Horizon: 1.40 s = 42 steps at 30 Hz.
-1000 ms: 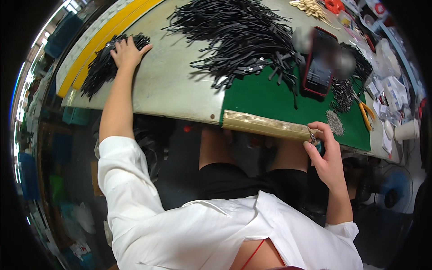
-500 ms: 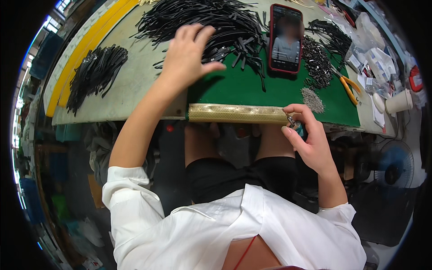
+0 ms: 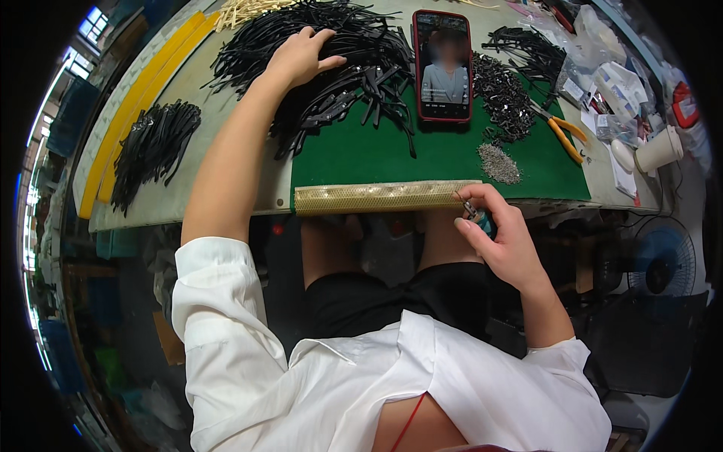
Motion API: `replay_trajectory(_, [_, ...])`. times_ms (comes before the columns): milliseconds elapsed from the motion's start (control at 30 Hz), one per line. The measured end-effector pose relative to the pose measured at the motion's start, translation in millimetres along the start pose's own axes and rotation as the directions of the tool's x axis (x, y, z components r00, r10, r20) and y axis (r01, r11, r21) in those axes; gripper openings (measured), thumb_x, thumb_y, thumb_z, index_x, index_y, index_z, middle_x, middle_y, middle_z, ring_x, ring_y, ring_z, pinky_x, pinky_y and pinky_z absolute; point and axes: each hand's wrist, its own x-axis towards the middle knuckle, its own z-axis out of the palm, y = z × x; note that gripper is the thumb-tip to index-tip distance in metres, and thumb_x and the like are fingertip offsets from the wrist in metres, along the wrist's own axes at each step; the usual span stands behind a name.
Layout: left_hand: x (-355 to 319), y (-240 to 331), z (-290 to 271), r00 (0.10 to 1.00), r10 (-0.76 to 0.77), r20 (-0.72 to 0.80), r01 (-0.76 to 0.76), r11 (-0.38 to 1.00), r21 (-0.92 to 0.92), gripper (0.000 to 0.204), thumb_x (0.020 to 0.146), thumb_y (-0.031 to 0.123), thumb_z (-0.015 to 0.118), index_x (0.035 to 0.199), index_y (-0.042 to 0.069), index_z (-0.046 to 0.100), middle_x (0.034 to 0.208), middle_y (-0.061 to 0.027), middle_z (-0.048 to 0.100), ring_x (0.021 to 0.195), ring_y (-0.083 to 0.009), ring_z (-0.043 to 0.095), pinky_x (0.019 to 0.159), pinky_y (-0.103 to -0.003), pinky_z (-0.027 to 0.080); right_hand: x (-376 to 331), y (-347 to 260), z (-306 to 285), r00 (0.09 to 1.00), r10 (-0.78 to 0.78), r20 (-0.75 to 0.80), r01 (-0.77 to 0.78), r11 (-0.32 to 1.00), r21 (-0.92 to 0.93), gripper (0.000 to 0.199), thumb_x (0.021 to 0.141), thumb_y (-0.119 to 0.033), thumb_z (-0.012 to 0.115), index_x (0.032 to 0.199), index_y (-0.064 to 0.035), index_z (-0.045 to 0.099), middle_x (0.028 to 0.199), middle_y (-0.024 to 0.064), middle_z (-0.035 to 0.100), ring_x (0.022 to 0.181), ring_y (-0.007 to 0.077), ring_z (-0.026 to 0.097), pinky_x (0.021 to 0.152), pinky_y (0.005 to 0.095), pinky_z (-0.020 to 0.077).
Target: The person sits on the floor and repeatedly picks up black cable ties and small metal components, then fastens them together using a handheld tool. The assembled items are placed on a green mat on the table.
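My left hand is stretched out over a large heap of thin black straps. Its thumb and fingers are apart, and no strap shows between them; whether the fingertips touch the heap I cannot tell. By the table's front edge, my right hand is closed around a small tool with a teal handle and a metal tip, mostly hidden by the fingers. Just left of that hand, a gold mesh-patterned roll lies along the edge of the green mat.
A red-cased phone stands on the mat. Beside it are small dark metal parts, tiny silvery pieces and orange-handled pliers. Another black strap bundle lies left; plastic bags and a white cup are right.
My left hand has moved farther away, deeper over the black strap heap. The right hand keeps its hold on the teal-handled tool. The whole view has shifted slightly.
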Motion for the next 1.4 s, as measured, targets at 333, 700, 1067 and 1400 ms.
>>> replay_trajectory(333, [-27.0, 15.9, -31.8, 0.964, 0.168, -0.206, -0.199, 0.97, -0.141, 0.03, 0.092, 0.022, 0.067, 0.12, 0.015, 0.059, 0.103, -0.0121, 0.062, 0.087, -0.0356, 0.066, 0.075, -0.043, 0.055, 3.5, 10.2, 0.5, 1.0, -0.025, 0.003, 0.025, 0.999, -0.037, 0.033, 0.085, -0.011, 0.067, 0.115, -0.0026, 0.057, 0.087, 0.0126, 0.063, 0.075, 0.0248, 0.064, 0.072, 0.0315, 0.0492])
replay_trajectory(700, [-114.7, 68.2, -22.7, 0.88, 0.346, -0.326, -0.293, 0.935, 0.202, 0.045, 0.076, 0.025, 0.077, 0.117, 0.017, 0.063, 0.109, -0.0025, 0.058, 0.092, -0.0186, 0.061, 0.065, -0.029, 0.052, 7.2, 16.9, 6.1, 0.997, -0.073, 0.025, 0.075, 0.992, -0.1, 0.034, 0.086, -0.014, 0.068, 0.116, -0.0037, 0.057, 0.089, 0.0144, 0.065, 0.08, 0.0298, 0.066, 0.075, 0.0353, 0.0504])
replay_trajectory(1067, [-100.6, 73.3, -45.8, 0.928, 0.171, -0.331, -0.176, 0.984, 0.014, 0.039, 0.079, 0.038, 0.077, 0.104, 0.011, 0.063, 0.097, -0.0004, 0.063, 0.09, -0.0214, 0.06, 0.069, -0.033, 0.051, 7.8, 11.5, 2.3, 0.997, -0.068, -0.035, 0.064, 0.993, -0.096, 0.033, 0.087, -0.014, 0.068, 0.115, -0.0032, 0.057, 0.088, 0.0129, 0.065, 0.079, 0.0272, 0.066, 0.074, 0.0331, 0.0498])
replay_trajectory(1400, [-39.9, 96.2, -36.6, 0.953, 0.168, -0.251, -0.132, 0.979, 0.153, 0.017, 0.082, 0.02, 0.066, 0.094, 0.009, 0.059, 0.091, -0.0063, 0.062, 0.09, -0.027, 0.066, 0.072, -0.04, 0.055, 3.5, 4.8, -19.0, 0.989, 0.081, -0.121, -0.089, 0.994, -0.058, 0.031, 0.086, -0.014, 0.066, 0.114, -0.002, 0.059, 0.089, 0.0114, 0.062, 0.081, 0.0203, 0.061, 0.077, 0.0297, 0.0478])
